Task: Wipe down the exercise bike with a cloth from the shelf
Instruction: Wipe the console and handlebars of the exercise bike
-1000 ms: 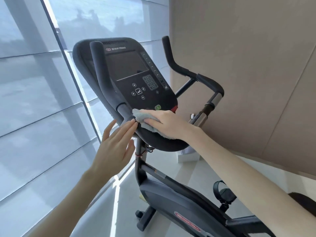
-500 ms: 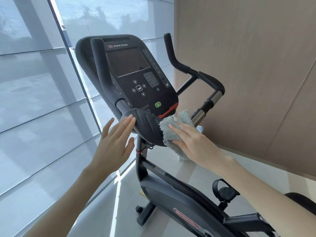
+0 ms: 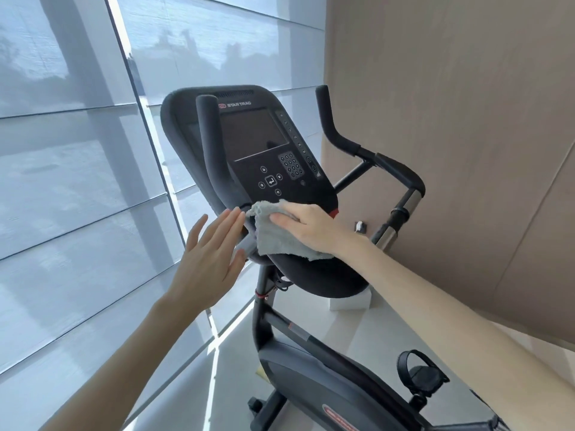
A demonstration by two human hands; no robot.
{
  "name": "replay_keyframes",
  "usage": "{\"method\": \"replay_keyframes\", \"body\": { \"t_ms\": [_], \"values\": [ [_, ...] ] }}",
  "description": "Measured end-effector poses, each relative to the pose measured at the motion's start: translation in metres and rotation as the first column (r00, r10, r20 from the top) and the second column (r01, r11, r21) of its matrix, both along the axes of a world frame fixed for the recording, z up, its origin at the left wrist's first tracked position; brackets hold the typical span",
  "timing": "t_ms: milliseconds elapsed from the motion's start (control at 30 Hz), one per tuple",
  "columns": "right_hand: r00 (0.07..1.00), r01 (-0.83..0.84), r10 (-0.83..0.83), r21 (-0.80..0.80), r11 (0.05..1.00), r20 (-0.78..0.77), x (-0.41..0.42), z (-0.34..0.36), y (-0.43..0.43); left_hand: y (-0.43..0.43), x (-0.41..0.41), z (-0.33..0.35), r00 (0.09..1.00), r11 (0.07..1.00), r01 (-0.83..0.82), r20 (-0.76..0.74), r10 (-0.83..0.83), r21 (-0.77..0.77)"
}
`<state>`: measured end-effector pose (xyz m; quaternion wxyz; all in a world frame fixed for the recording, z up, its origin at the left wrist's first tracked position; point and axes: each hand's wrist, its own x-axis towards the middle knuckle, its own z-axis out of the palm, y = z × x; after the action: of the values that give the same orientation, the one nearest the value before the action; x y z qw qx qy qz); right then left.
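A black exercise bike (image 3: 298,381) stands by the window, its console (image 3: 264,144) facing me. My right hand (image 3: 306,225) presses a grey cloth (image 3: 277,237) flat against the console's lower edge, fingers stretched over the fabric. The cloth hangs down over the black lower lip of the console. My left hand (image 3: 207,259) is held flat with straight fingers, its fingertips touching the base of the left handlebar (image 3: 211,150) just left of the cloth. It holds nothing.
Tall windows with grey blinds (image 3: 77,181) fill the left. A beige panelled wall (image 3: 466,119) closes the right. The right handlebar (image 3: 373,160) sticks out toward the wall. A white block (image 3: 351,301) sits on the floor behind the bike; a pedal (image 3: 420,374) is at lower right.
My right hand has swept the cloth back left from the console's right lower corner to its lower middle. The left hand has stayed by the handlebar base.
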<state>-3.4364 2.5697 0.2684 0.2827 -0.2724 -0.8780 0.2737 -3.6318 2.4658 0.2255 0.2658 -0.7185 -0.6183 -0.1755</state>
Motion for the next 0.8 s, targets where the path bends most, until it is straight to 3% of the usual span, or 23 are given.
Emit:
{"method": "replay_keyframes", "body": {
  "t_ms": [67,267,500,633,700,800],
  "values": [
    [0.998,-0.018,0.021,-0.066,0.998,0.057,-0.009,-0.006,0.005,0.004,-0.006,0.000,1.000,1.000,0.002,-0.018,-0.002,-0.015],
    [0.987,0.068,-0.057,-0.070,0.995,0.151,0.014,-0.015,0.006,0.008,-0.012,-0.004,0.997,0.998,0.062,-0.051,-0.063,-0.017],
    [0.963,0.129,-0.137,0.049,0.990,0.231,0.060,-0.027,-0.009,0.014,-0.011,-0.004,0.993,0.993,0.116,-0.035,-0.116,-0.013],
    [0.920,0.176,-0.234,0.203,0.963,0.315,0.084,-0.030,-0.018,0.018,-0.014,-0.008,0.990,0.990,0.140,-0.027,-0.140,-0.017],
    [0.930,0.198,-0.269,0.274,0.941,0.252,0.086,-0.024,-0.024,0.019,-0.016,-0.009,0.988,0.988,0.155,-0.022,-0.155,-0.011],
    [0.971,0.237,-0.238,0.246,0.940,-0.024,0.064,-0.004,-0.036,0.019,-0.016,-0.008,0.986,0.986,0.168,-0.001,-0.168,0.010]
  ]
}}
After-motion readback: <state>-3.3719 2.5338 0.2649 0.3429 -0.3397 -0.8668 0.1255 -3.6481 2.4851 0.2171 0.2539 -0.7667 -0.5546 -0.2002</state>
